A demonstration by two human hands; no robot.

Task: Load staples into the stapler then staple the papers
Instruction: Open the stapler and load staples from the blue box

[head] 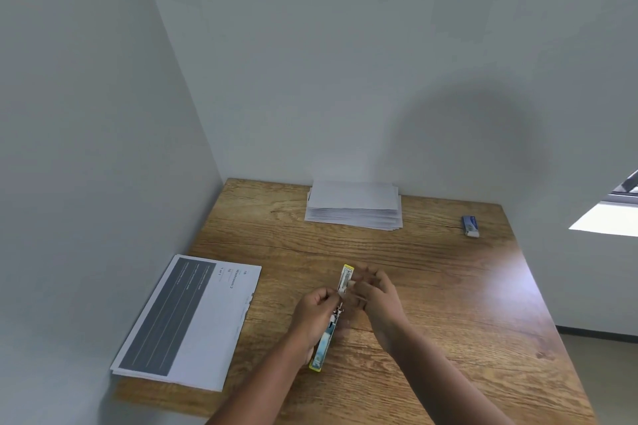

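The stapler point(333, 317) lies opened out flat near the middle of the desk point(448, 304), between two hands. The left hand point(316, 312) grips its middle with curled fingers to keep it steady. The right hand point(374, 290) sits at the far, open half, and its fingers seem to pinch something small and pale there, maybe staples, but it is too blurry to be sure. This looks like the loading step. Next the staples need to sit straight in the track, and then the stapler must fold shut. The printed papers point(193, 321) wait at the left edge of the desk.
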